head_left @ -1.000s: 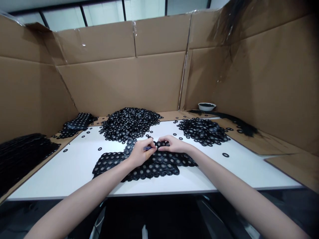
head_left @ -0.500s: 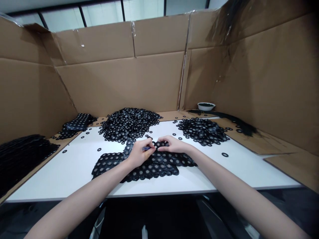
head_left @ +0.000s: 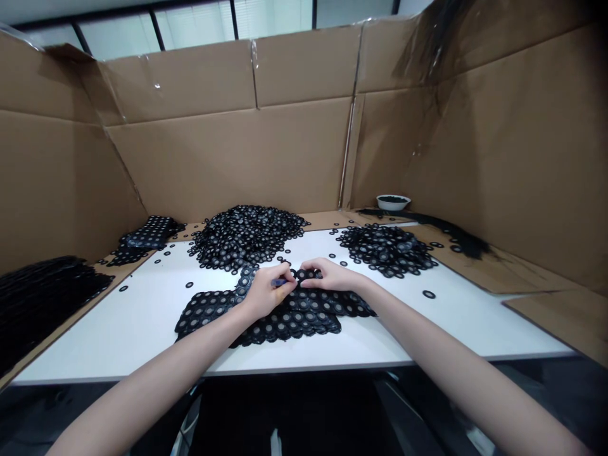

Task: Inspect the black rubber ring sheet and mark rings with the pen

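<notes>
My left hand (head_left: 266, 291) is closed around a slim tool with a dark blue handle (head_left: 279, 282), its fingertips at the upper edge of a stack of joined black rings. The tool's tip is too small to make out. Just to the right, my right hand (head_left: 330, 276) pinches black rings (head_left: 308, 275) at that edge, thumb below and fingers above. Beneath both hands lie layered sheets of black rings (head_left: 294, 320) with pale centres, partly covered by my left forearm.
A tall heap of loose black rings (head_left: 237, 237) stands behind, with a smaller heap (head_left: 387, 249) on the right. Sheets (head_left: 154, 233) lie at the back left, and a dark stack (head_left: 42, 304) at the left. A white bowl (head_left: 393, 206) and black strands (head_left: 456, 234) sit by the cardboard wall (head_left: 228, 158).
</notes>
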`<state>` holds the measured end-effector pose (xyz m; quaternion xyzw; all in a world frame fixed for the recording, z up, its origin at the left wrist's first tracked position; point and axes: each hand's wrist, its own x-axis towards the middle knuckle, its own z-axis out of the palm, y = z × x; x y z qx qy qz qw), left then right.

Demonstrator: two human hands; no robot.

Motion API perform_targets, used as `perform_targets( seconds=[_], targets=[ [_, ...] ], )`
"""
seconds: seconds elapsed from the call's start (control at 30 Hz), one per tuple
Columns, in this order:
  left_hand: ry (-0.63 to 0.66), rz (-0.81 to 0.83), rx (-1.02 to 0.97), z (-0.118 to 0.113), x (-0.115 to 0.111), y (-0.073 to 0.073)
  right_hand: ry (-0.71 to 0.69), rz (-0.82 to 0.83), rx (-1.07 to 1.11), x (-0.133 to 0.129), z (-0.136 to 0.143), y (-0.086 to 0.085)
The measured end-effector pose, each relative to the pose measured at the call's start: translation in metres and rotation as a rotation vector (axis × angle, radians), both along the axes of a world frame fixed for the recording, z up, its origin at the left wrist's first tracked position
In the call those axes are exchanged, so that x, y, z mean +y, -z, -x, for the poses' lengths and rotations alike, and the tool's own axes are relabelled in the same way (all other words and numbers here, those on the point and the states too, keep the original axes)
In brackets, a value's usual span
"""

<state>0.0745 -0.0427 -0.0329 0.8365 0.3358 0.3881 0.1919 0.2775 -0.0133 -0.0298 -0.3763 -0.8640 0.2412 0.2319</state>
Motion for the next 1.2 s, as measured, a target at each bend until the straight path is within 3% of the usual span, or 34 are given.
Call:
perform_targets(
  seconds=[1.2],
  targets=[
    [0.005,0.005,0.006,-0.0005,-0.0005,-0.0007,-0.002,0.016,-0.054,-0.0003,-0.0007,-0.0014]
  ],
)
